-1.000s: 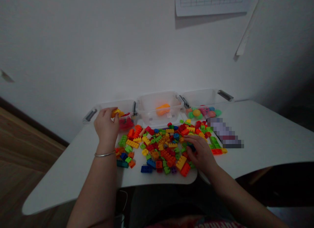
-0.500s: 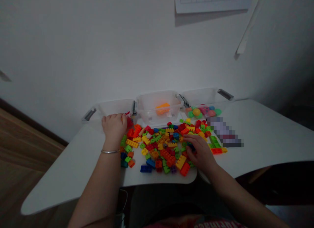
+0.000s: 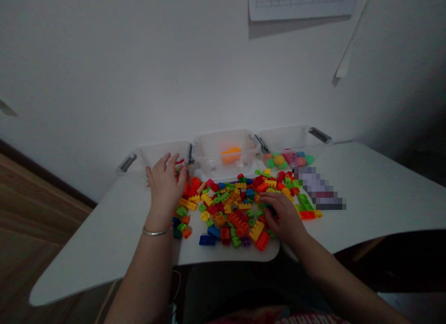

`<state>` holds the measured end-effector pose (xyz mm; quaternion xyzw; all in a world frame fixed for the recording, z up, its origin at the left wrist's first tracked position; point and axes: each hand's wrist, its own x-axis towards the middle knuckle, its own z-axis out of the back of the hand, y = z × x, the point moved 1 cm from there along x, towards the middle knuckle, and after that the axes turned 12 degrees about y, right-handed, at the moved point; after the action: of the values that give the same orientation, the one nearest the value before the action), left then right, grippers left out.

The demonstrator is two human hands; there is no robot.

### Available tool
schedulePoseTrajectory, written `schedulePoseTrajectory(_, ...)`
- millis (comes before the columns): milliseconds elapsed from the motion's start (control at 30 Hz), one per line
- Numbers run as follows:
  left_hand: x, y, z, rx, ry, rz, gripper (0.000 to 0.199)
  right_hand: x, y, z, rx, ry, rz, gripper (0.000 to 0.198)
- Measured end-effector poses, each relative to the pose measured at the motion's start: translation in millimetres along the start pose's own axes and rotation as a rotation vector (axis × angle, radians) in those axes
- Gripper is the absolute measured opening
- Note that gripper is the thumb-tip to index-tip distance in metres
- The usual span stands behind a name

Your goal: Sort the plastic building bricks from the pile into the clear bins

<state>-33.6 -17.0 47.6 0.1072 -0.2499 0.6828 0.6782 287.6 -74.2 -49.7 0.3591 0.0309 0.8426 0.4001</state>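
Note:
At the left, my left hand is raised with its fingers spread, over the front of the left clear bin. No object shows in its grasp; small red pieces are visible in the bin beside its fingertips. My right hand rests at the right side of a heap of colourful toy building bricks. Its fingers reach left over the bricks, with the thumb apart below them. A dark patch lies between finger and thumb; whether it is a brick or shadow is unclear.
The middle clear bin holds an orange piece. Several coloured balls are in the right clear bin. Right of the heap lie joined green and orange bricks and a blurred-out flat object. The white table meets the wall.
My left hand has gone from bunched fingers to spread ones and shifted slightly toward me. My right hand has stayed nearly still on the bricks.

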Motion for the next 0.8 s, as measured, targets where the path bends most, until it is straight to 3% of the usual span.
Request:
schedulePoseTrajectory(133, -33.1, -31.3, 2.3, -0.100, 0.087, -0.241, 0.037, 0.6, 0.7, 0.5, -0.006, -0.007, 0.003, 0.033)
schedulePoseTrajectory(300, -72.7, -62.7, -10.7, -0.166, 0.341, -0.504, 0.028, 0.7, 0.3, 0.0, -0.013, -0.010, 0.008, 0.033)
schedulePoseTrajectory(567, -90.4, -66.7, -29.3, -0.107, 0.443, -0.466, 0.032, 1.0, 0.7, -0.8, -0.010, 0.000, 0.002, 0.032)
schedulePoseTrajectory(800, -89.2, -68.9, -29.3, -0.100, 0.404, -0.427, 0.037, 0.8, 1.0, -0.7, 0.007, 0.007, -0.010, 0.032)
